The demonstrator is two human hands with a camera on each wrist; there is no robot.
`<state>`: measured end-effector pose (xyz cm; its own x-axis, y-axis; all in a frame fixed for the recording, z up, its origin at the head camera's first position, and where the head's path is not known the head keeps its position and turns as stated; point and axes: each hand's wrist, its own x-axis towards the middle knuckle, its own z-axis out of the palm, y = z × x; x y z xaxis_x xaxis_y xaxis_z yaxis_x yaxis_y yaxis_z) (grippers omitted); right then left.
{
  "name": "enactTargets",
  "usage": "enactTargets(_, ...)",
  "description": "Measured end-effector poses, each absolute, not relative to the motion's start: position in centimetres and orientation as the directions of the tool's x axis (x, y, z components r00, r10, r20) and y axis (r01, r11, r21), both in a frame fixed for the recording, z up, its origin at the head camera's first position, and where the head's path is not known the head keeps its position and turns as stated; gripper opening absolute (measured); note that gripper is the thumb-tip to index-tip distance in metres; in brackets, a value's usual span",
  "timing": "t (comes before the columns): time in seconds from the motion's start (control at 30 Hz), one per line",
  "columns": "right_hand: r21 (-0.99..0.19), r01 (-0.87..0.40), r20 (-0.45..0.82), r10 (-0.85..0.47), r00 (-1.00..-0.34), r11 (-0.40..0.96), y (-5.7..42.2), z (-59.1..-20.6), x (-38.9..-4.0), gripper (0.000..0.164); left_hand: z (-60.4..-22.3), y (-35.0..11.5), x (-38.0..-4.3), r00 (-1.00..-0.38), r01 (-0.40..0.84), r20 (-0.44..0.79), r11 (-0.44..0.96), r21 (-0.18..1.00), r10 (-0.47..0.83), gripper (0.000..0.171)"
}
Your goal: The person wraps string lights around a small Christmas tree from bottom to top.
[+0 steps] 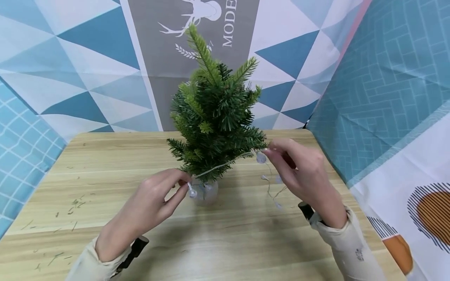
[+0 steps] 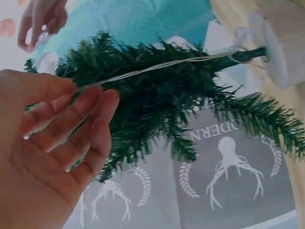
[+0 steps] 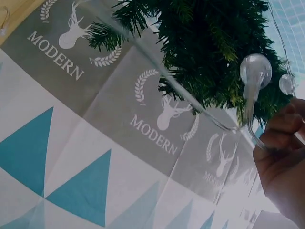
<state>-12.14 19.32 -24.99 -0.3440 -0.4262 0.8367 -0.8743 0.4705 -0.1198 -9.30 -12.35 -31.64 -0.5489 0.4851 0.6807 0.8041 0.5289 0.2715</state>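
Observation:
A small artificial Christmas tree stands on a pale round base. A string of lights runs across the front of its lower branches. My left hand pinches the wire between thumb and fingertips at the tree's lower left, with a clear bulb hanging beside it. On the lower right, my right hand pinches the wire near another round bulb. The left wrist view shows the wire stretched from my left fingers to the trunk, where it loops round near the base.
A loose length of the light string dangles below my right hand. Bits of green needles lie scattered on the wooden table, at the left. Patterned cloth hangs behind the table and along both sides.

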Motion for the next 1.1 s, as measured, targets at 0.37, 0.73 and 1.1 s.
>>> enactTargets(0.37, -0.082, -0.811, 0.801, -0.446, -0.4, 0.58, 18.9, -25.5, -15.4, 0.008, -32.8, -12.3, -10.1, -0.616, 0.727, 0.693, 0.608, 0.318, 0.374, 0.01)
enactTargets(0.73, -0.322, -0.834, 0.761, -0.401, -0.509, 0.448, 21.4, -27.3, -15.9, 0.015, -33.9, -12.0, -10.5, -0.625, 0.71, 0.673, 0.645, 0.281, 0.396, 0.008)
enactTargets(1.1, -0.494, -0.705, 0.608, -0.378, -0.699, 0.509, 23.2, -27.4, -18.0, 0.032, -33.7, -12.0, -10.3, -0.639, 0.676, 0.676, 0.687, 0.266, 0.367, 0.011)
